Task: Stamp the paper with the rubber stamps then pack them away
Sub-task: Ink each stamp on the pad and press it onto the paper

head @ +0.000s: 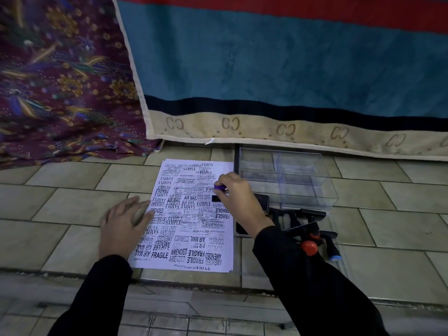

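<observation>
In the head view, the left hand [123, 226] lies flat, fingers straight, on the left edge of the white paper sheet full of black words [189, 214]. The right hand [238, 200] grips a black rubber stamp with a purple top [220, 187] over the paper's right side. If the stamp slides, ink may smear over old words.
</observation>
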A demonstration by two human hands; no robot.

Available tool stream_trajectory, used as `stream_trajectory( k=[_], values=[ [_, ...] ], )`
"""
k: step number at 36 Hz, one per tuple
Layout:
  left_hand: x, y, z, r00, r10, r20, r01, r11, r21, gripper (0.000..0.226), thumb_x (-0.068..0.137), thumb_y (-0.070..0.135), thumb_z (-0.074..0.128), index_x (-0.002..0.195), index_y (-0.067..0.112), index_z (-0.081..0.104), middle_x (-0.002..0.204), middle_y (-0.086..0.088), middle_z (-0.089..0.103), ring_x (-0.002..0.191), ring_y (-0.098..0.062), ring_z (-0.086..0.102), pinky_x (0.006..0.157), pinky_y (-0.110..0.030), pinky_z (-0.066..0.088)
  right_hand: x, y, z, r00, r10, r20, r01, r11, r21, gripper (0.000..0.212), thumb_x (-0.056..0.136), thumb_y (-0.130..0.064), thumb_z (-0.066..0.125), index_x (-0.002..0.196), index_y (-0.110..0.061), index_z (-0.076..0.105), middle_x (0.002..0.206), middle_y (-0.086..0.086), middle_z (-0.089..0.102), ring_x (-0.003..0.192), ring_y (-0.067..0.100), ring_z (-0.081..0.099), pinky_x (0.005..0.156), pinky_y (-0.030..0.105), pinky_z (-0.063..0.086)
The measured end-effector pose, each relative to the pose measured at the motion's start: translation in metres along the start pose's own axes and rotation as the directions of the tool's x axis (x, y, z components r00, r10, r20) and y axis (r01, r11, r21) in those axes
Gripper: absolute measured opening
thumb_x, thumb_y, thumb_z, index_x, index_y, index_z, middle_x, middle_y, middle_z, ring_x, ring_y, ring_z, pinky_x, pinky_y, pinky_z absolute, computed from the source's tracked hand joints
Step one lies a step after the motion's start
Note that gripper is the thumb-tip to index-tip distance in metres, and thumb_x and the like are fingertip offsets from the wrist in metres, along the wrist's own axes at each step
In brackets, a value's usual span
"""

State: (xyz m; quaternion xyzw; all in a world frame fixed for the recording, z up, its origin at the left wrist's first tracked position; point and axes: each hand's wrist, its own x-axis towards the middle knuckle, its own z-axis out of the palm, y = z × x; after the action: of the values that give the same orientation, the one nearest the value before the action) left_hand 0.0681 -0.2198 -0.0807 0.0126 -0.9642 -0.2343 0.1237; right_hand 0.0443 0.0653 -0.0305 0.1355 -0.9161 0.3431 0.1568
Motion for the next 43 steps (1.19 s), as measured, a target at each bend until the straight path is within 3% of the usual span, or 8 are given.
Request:
stream_trajectory(
  k=[15, 23, 27, 33, 36, 39, 43],
  values=[
    [0.001, -0.002, 0.002, 1.0, 0.006, -0.004, -0.005, 1.0, 0.027, 0.044, 0.082, 0.055, 0.049, 0.116, 0.034, 0.068, 0.135, 0.005, 0.057, 0.128, -0.02, 0.047, 0.11, -0.043, 0.023, -0.009, -0.001, 0.004, 0.999, -0.029, 0.025, 0.03, 0.997, -0.07, 0.002, 0.086, -0.007, 0.063, 0.085, -0.005, 0.062, 0.09, 0.007, 0.058, 0.072, 0.022, 0.059, 0.067, 0.04, 0.054],
    [-0.001, -0.001, 0.001, 1.0, 0.004, 0.011, -0.004, 0.999, 0.036, 0.046, 0.083, 0.055, 0.048, 0.119, 0.034, 0.067, 0.136, 0.004, 0.056, 0.129, -0.021, 0.046, 0.111, -0.044, 0.023, 0.007, -0.012, -0.002, 0.995, 0.088, 0.042, -0.086, 0.995, -0.05, 0.006, 0.089, -0.005, 0.057, 0.085, -0.003, 0.06, 0.09, 0.01, 0.058, 0.072, 0.024, 0.058, 0.069, 0.04, 0.052],
    [-0.001, -0.002, 0.002, 1.0, 0.01, 0.0, -0.01, 1.0, 0.029, 0.05, 0.081, 0.059, 0.043, 0.117, 0.034, 0.068, 0.135, 0.004, 0.057, 0.128, -0.02, 0.047, 0.11, -0.044, 0.024, -0.004, -0.013, -0.002, 0.996, 0.08, 0.049, -0.076, 0.994, -0.075, 0.007, 0.086, 0.0, 0.057, 0.08, -0.004, 0.058, 0.088, 0.01, 0.056, 0.07, 0.025, 0.057, 0.066, 0.041, 0.052],
    [0.0, -0.003, 0.001, 1.0, 0.006, 0.005, -0.007, 0.999, 0.031, 0.056, 0.079, 0.064, 0.038, 0.117, 0.035, 0.067, 0.135, 0.006, 0.056, 0.129, -0.018, 0.046, 0.111, -0.043, 0.023, -0.015, -0.011, 0.001, 0.998, 0.044, 0.033, -0.04, 0.992, -0.115, 0.004, 0.09, -0.008, 0.057, 0.094, -0.008, 0.056, 0.097, 0.008, 0.057, 0.08, 0.024, 0.057, 0.068, 0.038, 0.052],
    [0.0, -0.003, 0.001, 1.0, 0.006, 0.007, -0.006, 1.0, 0.03, 0.057, 0.078, 0.066, 0.037, 0.116, 0.036, 0.067, 0.135, 0.007, 0.056, 0.129, -0.018, 0.046, 0.111, -0.042, 0.022, -0.01, -0.011, -0.01, 0.987, 0.14, -0.077, -0.136, 0.99, 0.045, 0.012, 0.087, -0.01, 0.063, 0.097, -0.012, 0.055, 0.096, 0.004, 0.057, 0.083, 0.019, 0.058, 0.073, 0.035, 0.054],
    [0.0, -0.006, 0.002, 1.0, 0.009, 0.012, -0.01, 1.0, 0.027, 0.056, 0.079, 0.067, 0.036, 0.116, 0.038, 0.067, 0.135, 0.008, 0.056, 0.129, -0.017, 0.045, 0.111, -0.042, 0.021, -0.015, -0.013, -0.036, 0.942, 0.235, -0.241, -0.181, 0.957, 0.226, 0.028, 0.085, -0.011, 0.067, 0.11, -0.017, 0.056, 0.105, -0.001, 0.058, 0.091, 0.01, 0.06, 0.08, 0.02, 0.054],
    [0.001, -0.008, 0.004, 1.0, 0.017, 0.007, -0.017, 1.0, 0.016, 0.052, 0.083, 0.064, 0.039, 0.118, 0.037, 0.066, 0.135, 0.008, 0.056, 0.128, -0.018, 0.045, 0.111, -0.041, 0.021, -0.04, -0.013, -0.081, 0.903, 0.245, -0.354, -0.204, 0.967, 0.15, 0.035, 0.084, -0.024, 0.066, 0.118, -0.03, 0.057, 0.102, -0.023, 0.05, 0.086, -0.006, 0.056, 0.076, 0.004, 0.047]
  ],
)
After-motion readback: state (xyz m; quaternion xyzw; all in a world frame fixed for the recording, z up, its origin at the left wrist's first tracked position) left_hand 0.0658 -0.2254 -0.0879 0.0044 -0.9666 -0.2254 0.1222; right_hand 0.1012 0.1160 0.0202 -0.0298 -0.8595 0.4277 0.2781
